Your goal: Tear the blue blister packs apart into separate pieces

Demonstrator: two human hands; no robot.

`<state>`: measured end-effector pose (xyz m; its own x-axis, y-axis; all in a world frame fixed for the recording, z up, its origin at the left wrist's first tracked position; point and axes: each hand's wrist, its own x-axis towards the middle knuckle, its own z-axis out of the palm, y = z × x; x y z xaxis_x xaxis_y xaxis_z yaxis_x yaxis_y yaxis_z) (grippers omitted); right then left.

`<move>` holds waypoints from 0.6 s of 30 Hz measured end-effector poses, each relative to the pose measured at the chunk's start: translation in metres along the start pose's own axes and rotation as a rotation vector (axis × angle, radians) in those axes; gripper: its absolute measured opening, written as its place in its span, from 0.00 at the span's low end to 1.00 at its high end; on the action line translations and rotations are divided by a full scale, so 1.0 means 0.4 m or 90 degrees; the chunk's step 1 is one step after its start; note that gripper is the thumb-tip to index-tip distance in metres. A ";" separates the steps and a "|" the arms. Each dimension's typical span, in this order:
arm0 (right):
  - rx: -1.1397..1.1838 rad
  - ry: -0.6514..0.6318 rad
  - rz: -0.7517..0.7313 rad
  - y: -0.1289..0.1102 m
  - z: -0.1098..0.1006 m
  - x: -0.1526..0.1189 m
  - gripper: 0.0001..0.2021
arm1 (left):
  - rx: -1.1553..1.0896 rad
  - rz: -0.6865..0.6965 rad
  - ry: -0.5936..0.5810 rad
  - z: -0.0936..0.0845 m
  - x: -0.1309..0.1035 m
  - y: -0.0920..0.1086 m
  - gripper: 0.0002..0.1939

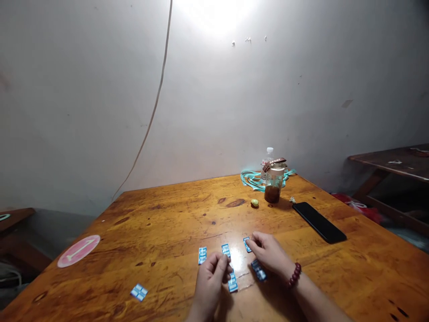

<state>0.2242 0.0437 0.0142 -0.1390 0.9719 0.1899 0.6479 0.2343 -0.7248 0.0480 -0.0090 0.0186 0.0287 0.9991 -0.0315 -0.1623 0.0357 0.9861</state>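
Observation:
Just right of the middle, my right hand [267, 251] has its fingers closed at the edge of a small blue-and-white card [246, 245]; a dark red bead bracelet circles that wrist. My left hand [211, 278] is closed in a pinch, and its fingers hide whatever may be in them. Around it lie small blue-and-white cards: one to the left [202, 254], one partly covered behind the fingers [225, 248], and one to the right [233, 285]. Beneath my right hand rests a darker blue card [259, 271] in shadow.
Another blue-and-white card [139, 292] lies apart at left on the wooden table [174, 232], near a pink round sticker [79, 251]. Toward the back right are a black phone [318, 221], a cup of brown liquid [273, 190], a plastic bottle [269, 154], a teal strap [250, 179] and a yellowish lump [254, 203].

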 end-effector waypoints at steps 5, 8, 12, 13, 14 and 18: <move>0.070 -0.003 -0.059 -0.030 0.027 -0.019 0.18 | 0.084 0.039 -0.056 0.017 -0.017 -0.019 0.15; 0.140 0.019 -0.072 -0.042 0.025 -0.024 0.17 | 0.150 0.057 -0.071 0.023 -0.024 -0.014 0.16; 0.230 0.086 -0.133 -0.108 -0.029 -0.028 0.11 | 0.213 0.076 -0.085 0.024 -0.030 -0.008 0.15; 0.243 0.097 -0.160 -0.137 -0.053 -0.033 0.08 | 0.223 0.084 -0.086 0.024 -0.031 -0.009 0.15; 0.259 0.119 -0.195 -0.168 -0.081 -0.044 0.06 | 0.236 0.095 -0.087 0.024 -0.032 -0.009 0.15; 0.264 0.180 -0.419 -0.243 -0.190 -0.145 0.11 | 0.297 0.151 -0.071 0.024 -0.040 0.002 0.15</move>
<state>0.2262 -0.0372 0.1240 -0.1636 0.6040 0.7800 0.1629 0.7964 -0.5825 0.0570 -0.0252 0.0217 0.1528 0.9691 0.1936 0.2774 -0.2301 0.9328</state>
